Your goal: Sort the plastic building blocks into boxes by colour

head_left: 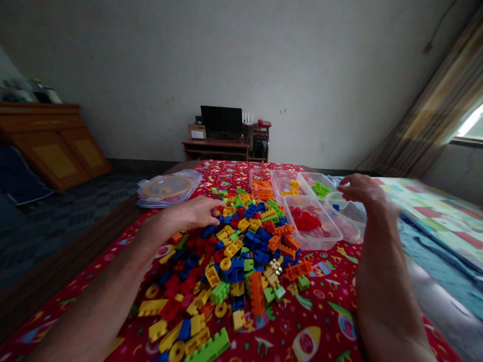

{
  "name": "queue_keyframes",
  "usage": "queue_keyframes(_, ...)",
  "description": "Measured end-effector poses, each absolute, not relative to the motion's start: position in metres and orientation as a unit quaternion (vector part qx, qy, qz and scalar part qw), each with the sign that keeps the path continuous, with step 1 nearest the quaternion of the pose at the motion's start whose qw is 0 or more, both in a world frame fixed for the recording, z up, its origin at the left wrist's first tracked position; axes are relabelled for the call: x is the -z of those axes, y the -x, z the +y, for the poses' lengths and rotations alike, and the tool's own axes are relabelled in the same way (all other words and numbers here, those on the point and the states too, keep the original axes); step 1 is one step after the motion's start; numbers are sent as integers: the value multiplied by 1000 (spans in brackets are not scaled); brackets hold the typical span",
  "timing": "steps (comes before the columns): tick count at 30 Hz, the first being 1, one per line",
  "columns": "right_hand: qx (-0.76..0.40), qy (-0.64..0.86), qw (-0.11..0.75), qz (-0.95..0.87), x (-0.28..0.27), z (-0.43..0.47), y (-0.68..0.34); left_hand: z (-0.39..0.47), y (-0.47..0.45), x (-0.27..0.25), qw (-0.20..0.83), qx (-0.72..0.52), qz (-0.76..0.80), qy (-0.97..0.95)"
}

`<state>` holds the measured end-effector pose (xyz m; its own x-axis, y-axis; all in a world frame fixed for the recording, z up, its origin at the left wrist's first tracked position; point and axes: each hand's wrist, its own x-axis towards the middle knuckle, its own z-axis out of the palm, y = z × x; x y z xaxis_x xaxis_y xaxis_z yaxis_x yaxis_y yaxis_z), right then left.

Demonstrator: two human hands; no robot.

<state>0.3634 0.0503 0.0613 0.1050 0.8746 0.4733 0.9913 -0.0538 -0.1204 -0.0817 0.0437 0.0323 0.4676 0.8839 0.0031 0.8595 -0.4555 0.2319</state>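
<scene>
A large heap of plastic building bricks (241, 246) in yellow, blue, red, orange and green covers the middle of the table. My left hand (198, 212) reaches over the heap's left back side, thumb and fingertips apart above the bricks, with nothing visible between them. On the right, my right hand (360, 190) hangs over a clear round tub (352, 216), fingers bent and apart. A small blue brick (335, 206) shows in the tub below its fingertips. Clear bins beside the tub hold red bricks (306, 219), orange bricks (262, 189), yellow bricks (292, 188) and green bricks (321, 189).
Clear lids (169, 187) are stacked at the table's left back edge. A red patterned cloth (279, 332) covers the table. To the right lies a bed with a patterned cover (433, 206). A desk with a monitor (221, 121) stands against the far wall, a wooden cabinet (53, 141) at left.
</scene>
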Motion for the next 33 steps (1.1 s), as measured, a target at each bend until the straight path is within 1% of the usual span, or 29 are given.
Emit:
queue_keyframes(2, 142, 719, 206, -649, -70, 49, -337, 47, 81, -25, 93, -42, 506, -857)
queue_keyframes(4, 152, 684, 219, -679, -76, 46, -298, 49, 78, -22, 88, -32, 498, -862)
queue_keyframes(5, 135, 657, 225, -707, -76, 44, -276, 49, 77, -22, 89, -30, 495, -864)
queue_keyframes(7, 70, 577, 211, -786, -68, 40, -232, 46, 75, -27, 92, -33, 493, -864)
queue_keyframes(9, 11, 464, 189, -865, -51, 36, -194, 43, 73, -34, 99, -53, 493, -863)
queue_keyframes(12, -18, 369, 152, -917, -23, 34, -161, 41, 72, -42, 104, -112, 505, -850)
queue_keyframes(14, -15, 366, 125, -922, -13, 36, -154, 43, 71, -44, 134, -171, 509, -833)
queue_keyframes(17, 7, 414, 108, -904, -14, 38, -157, 46, 69, -43, 243, -263, 486, -797)
queue_keyframes(18, 13, 426, 122, -896, -17, 39, -159, 46, 67, -42, 278, -286, 476, -784)
queue_keyframes(20, -1, 434, 186, -882, -24, 39, -161, 45, 63, -41, 330, -323, 457, -760)
queue_keyframes(22, -67, 422, 267, -864, -28, 38, -159, 43, 59, -41, 367, -355, 443, -737)
queue_keyframes(24, -144, 400, 320, -846, -28, 36, -154, 39, 53, -40, 395, -386, 429, -715)
queue_keyframes(26, -167, 400, 339, -835, -27, 34, -148, 36, 48, -39, 399, -418, 419, -700)
queue_keyframes(30, -114, 434, 333, -829, -30, 31, -143, 33, 39, -38, 389, -452, 411, -690)
queue_keyframes(33, -59, 456, 322, -828, -42, 31, -157, 37, 43, -38, 369, -443, 414, -704)
